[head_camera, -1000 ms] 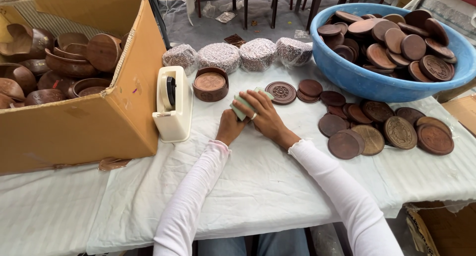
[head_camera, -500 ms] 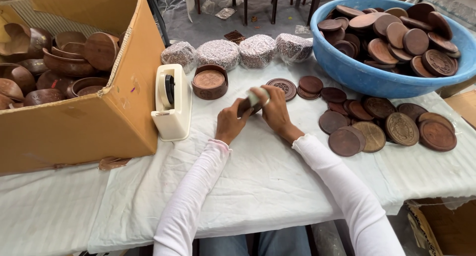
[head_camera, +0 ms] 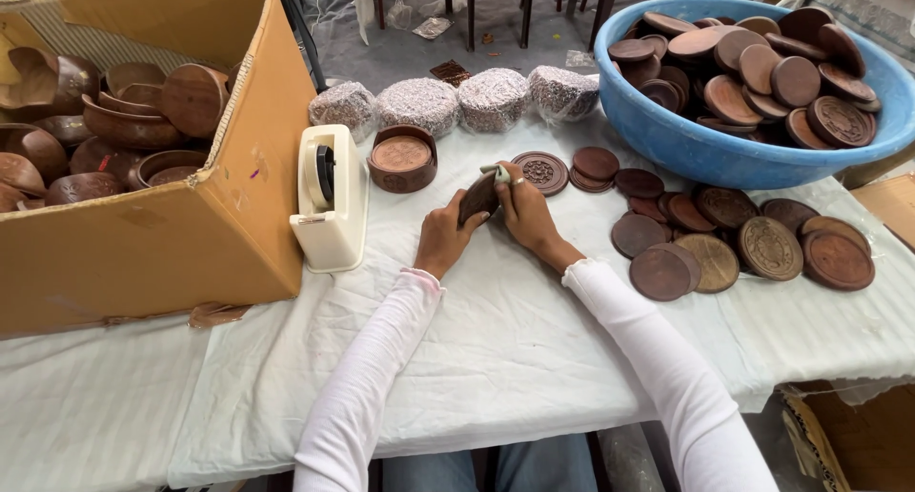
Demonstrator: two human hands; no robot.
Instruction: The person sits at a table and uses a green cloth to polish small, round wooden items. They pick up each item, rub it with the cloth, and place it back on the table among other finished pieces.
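Observation:
My left hand (head_camera: 444,236) and my right hand (head_camera: 524,209) together hold a round dark wooden lid (head_camera: 477,196) on edge above the white cloth. A pale green cloth or pad (head_camera: 500,174) shows at the top of the lid, under my right fingers. Just behind stand a round wooden box (head_camera: 401,157) with a carved top and a carved lid (head_camera: 540,172) lying flat. A cream tape dispenser (head_camera: 329,194) stands to the left of my left hand.
A cardboard box (head_camera: 224,215) with wooden bowls fills the left. A blue tub (head_camera: 686,144) of wooden lids sits at back right, with several loose lids (head_camera: 743,244) on the table before it. Wrapped round bundles (head_camera: 448,101) line the far edge.
The hands have lifted the wooden lid from flat onto its edge and drawn it slightly nearer. The pale pad has moved to the lid's top.

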